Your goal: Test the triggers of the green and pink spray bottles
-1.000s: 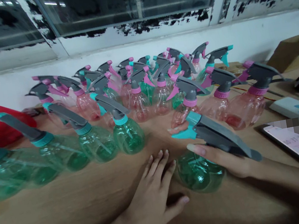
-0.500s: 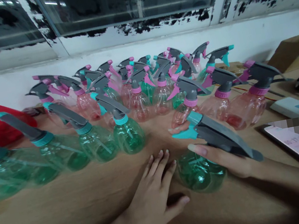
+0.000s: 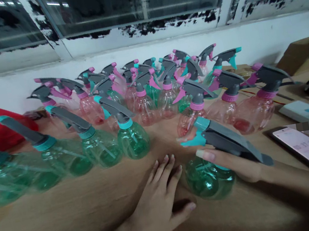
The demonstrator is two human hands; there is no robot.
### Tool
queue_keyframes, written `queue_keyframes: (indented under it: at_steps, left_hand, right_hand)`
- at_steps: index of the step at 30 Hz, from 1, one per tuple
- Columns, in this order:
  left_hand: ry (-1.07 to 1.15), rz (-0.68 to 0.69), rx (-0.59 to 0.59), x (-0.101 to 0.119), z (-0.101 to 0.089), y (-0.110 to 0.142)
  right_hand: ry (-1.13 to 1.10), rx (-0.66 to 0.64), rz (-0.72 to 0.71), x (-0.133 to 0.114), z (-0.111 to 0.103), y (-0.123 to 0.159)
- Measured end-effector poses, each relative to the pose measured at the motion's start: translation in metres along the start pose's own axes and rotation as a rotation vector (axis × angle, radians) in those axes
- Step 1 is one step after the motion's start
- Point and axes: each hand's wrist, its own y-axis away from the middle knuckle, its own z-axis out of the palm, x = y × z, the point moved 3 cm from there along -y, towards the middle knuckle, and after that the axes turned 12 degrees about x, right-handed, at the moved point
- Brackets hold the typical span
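The green bottle [image 3: 208,181], low in the frame and right of middle, looks light, smooth and maybe slippery, so it seems best held just under its spray top [image 3: 230,140], where the right hand [image 3: 241,166] curls round, while the left hand [image 3: 160,204] lies flat and open, holding nothing.

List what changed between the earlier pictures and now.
The green bottle and the right grip holding it have shifted slightly to the right. Nothing was newly grasped or let go. The left grip still rests on the table, and the other bottles stand as before.
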Motion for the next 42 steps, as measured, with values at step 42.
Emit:
queue_keyframes:
  at_steps: [42]
  left_hand:
    - [0.009,-0.003,0.008,-0.0006,-0.0003,0.0004]
  right_hand:
    - [-0.216,-0.005,0.103,0.0009,0.0046,0.0008]
